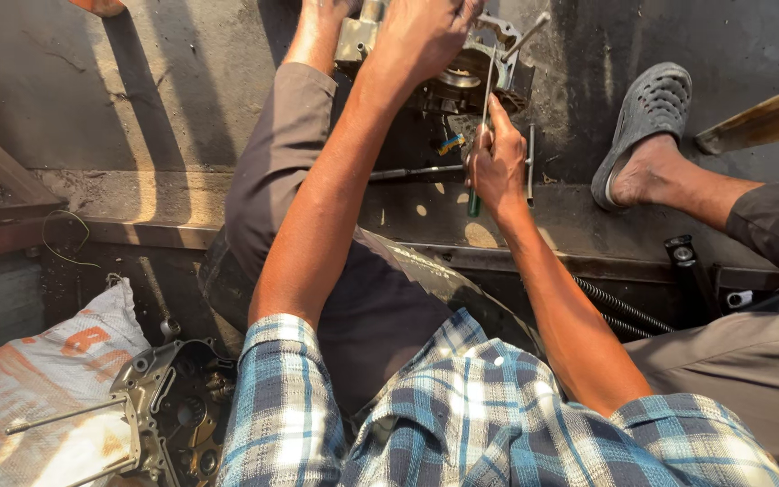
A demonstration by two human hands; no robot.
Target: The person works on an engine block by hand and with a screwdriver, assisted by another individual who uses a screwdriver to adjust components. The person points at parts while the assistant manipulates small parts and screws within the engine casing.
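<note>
left hand [421,36] top centre gripping metal engine casing [462,63], right hand [496,162] just below, fingers closed around green-handled screwdriver [482,135], tip on casing

Dark grimy floor [182,99], engine casing [471,72] far centre, T-handled wrench [426,169] beside it, second casing [173,415] and white sack [38,388] near left.

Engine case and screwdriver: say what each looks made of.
Engine case: seemingly cast metal, dull grey and grimy, with bright edges in the sun. Screwdriver: thin shiny metal shaft, with what looks like a green plastic handle, in the right hand.
</note>
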